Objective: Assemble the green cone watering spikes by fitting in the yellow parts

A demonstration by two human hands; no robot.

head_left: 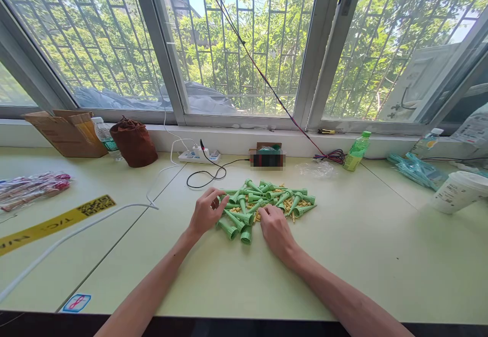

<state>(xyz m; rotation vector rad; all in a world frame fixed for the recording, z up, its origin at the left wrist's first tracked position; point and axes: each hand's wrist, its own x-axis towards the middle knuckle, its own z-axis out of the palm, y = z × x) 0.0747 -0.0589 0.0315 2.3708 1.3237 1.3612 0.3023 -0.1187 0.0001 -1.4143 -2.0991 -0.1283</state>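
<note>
A pile of green plastic cones (267, 198) lies in the middle of the counter (362, 255), mixed with small yellow pieces (233, 209); the left hand (206, 215) is at its 9 o'clock edge and the right hand (275, 230) at its 6 o'clock edge. The left fingers (214, 194) are curled over a cone and the right fingers are bent down onto the nearest cones, but I cannot tell if any of them really grasps a piece. To handle this pile well, I think it is better to take one cone by its wide end and lift it straight up, so that the neighbours and the yellow pieces do not scatter.
</note>
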